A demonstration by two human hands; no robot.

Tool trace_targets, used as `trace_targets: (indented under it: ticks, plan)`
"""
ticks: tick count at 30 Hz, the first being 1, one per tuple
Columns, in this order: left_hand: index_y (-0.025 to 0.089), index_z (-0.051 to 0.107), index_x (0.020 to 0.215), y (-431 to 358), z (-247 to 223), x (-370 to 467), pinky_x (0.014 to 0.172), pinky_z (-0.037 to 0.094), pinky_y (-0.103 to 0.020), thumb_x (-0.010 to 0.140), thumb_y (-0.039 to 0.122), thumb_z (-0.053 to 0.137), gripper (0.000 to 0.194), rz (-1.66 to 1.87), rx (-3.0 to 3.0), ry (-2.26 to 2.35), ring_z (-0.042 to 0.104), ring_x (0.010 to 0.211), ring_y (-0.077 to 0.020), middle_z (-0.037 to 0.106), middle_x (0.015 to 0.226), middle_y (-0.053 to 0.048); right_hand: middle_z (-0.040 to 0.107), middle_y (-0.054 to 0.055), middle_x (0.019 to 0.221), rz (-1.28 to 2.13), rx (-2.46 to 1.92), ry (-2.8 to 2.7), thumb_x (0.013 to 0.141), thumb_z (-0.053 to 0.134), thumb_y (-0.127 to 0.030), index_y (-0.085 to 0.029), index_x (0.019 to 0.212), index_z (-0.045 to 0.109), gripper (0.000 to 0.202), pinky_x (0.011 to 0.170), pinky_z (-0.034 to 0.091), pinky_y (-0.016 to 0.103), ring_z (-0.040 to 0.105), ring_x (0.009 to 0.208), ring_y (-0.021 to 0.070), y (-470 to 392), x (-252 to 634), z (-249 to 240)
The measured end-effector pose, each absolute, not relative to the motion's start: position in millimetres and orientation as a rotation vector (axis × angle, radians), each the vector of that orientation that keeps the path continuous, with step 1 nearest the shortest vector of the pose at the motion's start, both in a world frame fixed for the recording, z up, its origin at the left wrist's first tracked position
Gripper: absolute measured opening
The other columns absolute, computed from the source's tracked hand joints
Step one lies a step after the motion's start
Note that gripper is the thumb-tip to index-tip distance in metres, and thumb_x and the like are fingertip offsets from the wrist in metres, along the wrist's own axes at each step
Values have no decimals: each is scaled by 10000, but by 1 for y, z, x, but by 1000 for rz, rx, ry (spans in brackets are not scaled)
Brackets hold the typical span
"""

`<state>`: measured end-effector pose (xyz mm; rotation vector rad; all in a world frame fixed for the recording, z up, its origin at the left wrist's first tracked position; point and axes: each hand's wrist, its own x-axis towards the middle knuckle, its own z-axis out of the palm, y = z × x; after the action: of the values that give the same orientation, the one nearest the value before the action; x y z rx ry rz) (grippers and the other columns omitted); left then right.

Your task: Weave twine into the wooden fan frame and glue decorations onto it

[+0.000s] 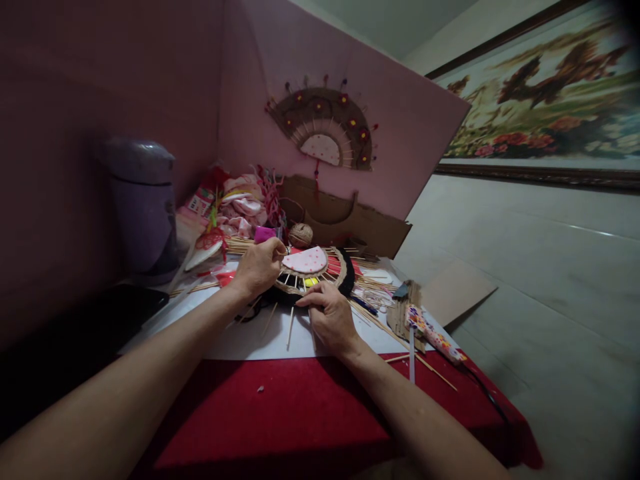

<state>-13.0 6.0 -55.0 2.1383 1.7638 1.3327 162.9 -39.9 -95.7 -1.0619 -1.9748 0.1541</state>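
A handmade fan (345, 270) of thin sticks lies half-round on the white sheet, with a twine band and a black outer band. At its centre sits a dotted pink half-circle (306, 260). My left hand (261, 265) is closed, pinching the fan's left end beside the half-circle. My right hand (331, 317) is closed too, with thumb and finger at the black band on the near side; its other fingers curl underneath. Stick ends (290, 327) poke out toward me between the hands. What lies exactly between the fingertips is partly hidden.
A glue gun (435, 337) in flowered wrap, with a cord, lies at right by cardboard scraps (404, 310). Behind are a twine ball (301, 235), pink cloth (243, 207) and a purple canister (143, 213). A finished fan (320, 120) hangs on the pink board. Red cloth (270, 413) covers the table.
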Motion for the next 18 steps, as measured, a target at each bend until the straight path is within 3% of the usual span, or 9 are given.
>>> trace_targets:
  ticks: [18]
  plan:
    - [198, 655, 888, 1, -53, -10, 693, 423, -268, 766, 179, 505, 194, 1188, 2210, 1813, 641, 789, -196, 711, 827, -52, 612, 29, 804, 157, -1022, -2005, 677, 494, 34, -231, 743, 742, 369, 750, 451, 314, 554, 789, 170, -40, 162, -96]
